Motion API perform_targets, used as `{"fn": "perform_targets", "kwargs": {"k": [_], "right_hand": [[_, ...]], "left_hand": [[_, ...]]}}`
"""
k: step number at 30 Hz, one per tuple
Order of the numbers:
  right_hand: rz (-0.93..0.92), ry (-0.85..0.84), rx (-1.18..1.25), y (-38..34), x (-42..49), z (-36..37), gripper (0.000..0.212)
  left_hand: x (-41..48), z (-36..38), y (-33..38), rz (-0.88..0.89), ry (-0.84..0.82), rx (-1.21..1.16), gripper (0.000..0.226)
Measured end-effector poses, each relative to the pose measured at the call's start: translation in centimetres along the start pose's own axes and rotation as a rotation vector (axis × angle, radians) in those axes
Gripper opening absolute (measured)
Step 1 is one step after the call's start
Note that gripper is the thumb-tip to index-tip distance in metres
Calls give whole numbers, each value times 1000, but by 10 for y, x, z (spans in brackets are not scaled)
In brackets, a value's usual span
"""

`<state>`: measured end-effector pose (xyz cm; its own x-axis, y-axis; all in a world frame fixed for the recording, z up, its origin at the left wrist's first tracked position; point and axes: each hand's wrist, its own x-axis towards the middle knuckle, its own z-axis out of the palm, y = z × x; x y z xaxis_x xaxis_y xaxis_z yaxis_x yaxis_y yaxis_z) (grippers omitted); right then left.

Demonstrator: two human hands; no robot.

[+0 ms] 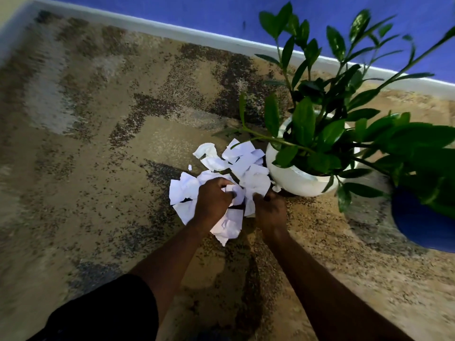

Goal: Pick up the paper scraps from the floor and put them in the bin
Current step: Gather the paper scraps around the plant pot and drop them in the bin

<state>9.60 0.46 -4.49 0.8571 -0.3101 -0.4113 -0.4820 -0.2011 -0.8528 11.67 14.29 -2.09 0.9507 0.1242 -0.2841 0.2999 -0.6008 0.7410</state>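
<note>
left hand (213,199) is curling its fingers into the paper scraps (236,163), clamping a crumpled wad just left of the white pot (295,180). right hand (270,210) is gripping scraps too, fingers bent in under the sheet edges, knuckles sitting near the pot's base; cannot tell if they are touching it. both forearms are reaching in from the near side of the pot.

scraps are lying in one loose heap on the carpet (98,143), left of the pot, the rightmost pieces right against its wall. pieces are white, torn, creased, sharp-cornered; dark gaps are showing between them. one tiny fleck is sitting apart on the heap's left side.

carpet is running wide and open to the left of the pot: mottled tan, grey and dark brown. white skirting board (172,28) and blue wall (197,8) are bounding it behind the pot.

pot is round, smooth, glossy, holding a plant (320,134) with long stalks and waxy green leaves; one stalk is arching over the heap. blue pot (418,222) is standing right of the white pot, leaves hiding its mouth, contents unclear.
</note>
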Motion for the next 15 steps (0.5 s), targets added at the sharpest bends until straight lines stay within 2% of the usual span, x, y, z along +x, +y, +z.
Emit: {"fn": "perform_targets", "kwargs": {"k": [3,6,11,15], "right_hand": [[-20,16,-49,0,-8,-17,18],[37,39,-82,-1,-14,-41,16],[136,15,55,14,-36,-89,9],[211,72,116,24,-53,-133,9]], "left_hand": [[-6,1,11,-1,14,-3,16],[-16,5,24,-5,-9,-38,14],[-40,24,55,-29,-214,-58,25],[-62,51,85,4,-287,67,37]]}}
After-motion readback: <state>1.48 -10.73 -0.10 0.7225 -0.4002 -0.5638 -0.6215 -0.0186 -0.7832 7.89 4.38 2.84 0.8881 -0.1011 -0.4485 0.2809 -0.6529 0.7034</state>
